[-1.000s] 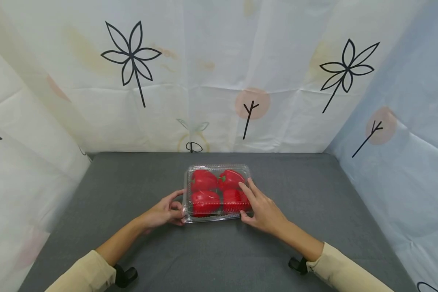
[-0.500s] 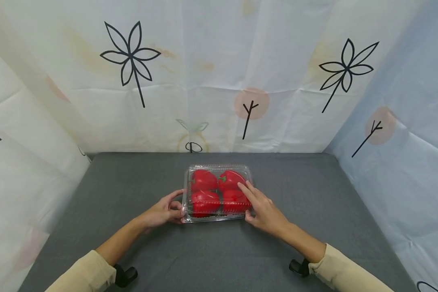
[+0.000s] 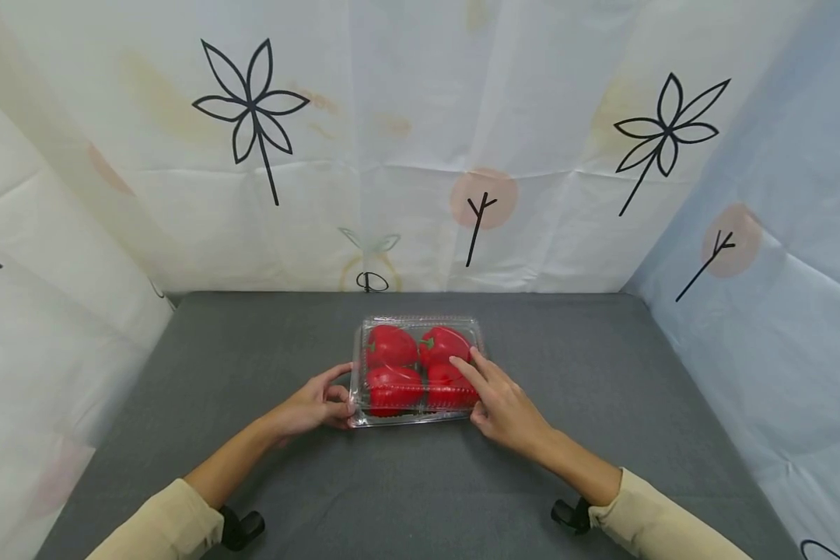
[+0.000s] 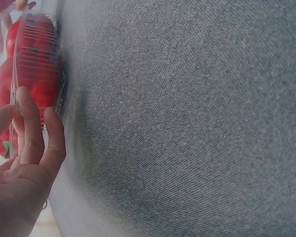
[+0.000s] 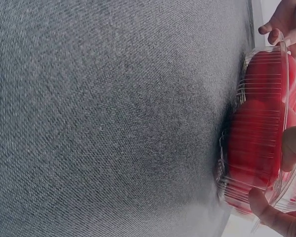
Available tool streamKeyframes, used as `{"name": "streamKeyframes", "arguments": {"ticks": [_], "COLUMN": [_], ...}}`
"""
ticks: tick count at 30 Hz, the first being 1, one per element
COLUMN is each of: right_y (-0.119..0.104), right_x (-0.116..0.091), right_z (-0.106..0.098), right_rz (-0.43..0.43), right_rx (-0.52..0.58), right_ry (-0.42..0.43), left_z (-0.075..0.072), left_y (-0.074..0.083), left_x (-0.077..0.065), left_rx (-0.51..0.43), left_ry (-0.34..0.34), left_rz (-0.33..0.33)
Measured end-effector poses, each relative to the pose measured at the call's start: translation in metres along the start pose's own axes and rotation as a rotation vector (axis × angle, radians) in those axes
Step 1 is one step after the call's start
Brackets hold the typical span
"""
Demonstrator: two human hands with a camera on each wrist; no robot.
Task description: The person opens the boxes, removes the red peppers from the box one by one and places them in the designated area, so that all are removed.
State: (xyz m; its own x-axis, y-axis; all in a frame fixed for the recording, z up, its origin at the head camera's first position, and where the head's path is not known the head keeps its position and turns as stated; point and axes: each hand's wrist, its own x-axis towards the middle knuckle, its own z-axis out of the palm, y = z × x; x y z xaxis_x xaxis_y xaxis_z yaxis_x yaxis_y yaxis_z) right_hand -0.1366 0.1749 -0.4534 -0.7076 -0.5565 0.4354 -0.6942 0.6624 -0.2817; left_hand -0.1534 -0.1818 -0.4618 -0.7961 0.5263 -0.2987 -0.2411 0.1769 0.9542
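A clear plastic clamshell container (image 3: 455, 418) sits on the cloth with its lid down, seen too in both wrist views. Inside lie several red bell peppers (image 3: 392, 387). My left hand (image 3: 315, 403) pinches the container's left edge; in the left wrist view its thumb and fingertips (image 4: 22, 94) meet at the rim. At the right front corner is my right hand (image 3: 507, 408), one finger over the lid and the thumb by the edge. In the right wrist view its fingertips (image 5: 258, 197) lie on either side of the rim. The far right corner is partly hidden behind this hand.
A dark grey cloth (image 3: 287, 482) covers the table beneath. White patterned curtains (image 3: 420, 140) stand behind it and at both sides. Each forearm has a black strap (image 3: 241, 530) near its cream sleeve.
My right thumb has drawn back from the container's front edge toward the right corner. The right index finger has slid slightly down and left across the lid. The left hand and container stay put.
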Motion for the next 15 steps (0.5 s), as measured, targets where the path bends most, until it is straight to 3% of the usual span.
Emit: {"name": "streamKeyframes", "arguments": {"ticks": [15], "right_y": [0.0041], "right_x": [-0.0033], "right_z": [-0.0009], "right_rz": [-0.069], "right_rx": [-0.048], "right_ry": [0.034], "left_z": [-0.0042], "left_y": [0.0016], "left_x": [-0.0019], "left_rx": [0.006], "left_ry": [0.005], "left_rz": [0.003]}}
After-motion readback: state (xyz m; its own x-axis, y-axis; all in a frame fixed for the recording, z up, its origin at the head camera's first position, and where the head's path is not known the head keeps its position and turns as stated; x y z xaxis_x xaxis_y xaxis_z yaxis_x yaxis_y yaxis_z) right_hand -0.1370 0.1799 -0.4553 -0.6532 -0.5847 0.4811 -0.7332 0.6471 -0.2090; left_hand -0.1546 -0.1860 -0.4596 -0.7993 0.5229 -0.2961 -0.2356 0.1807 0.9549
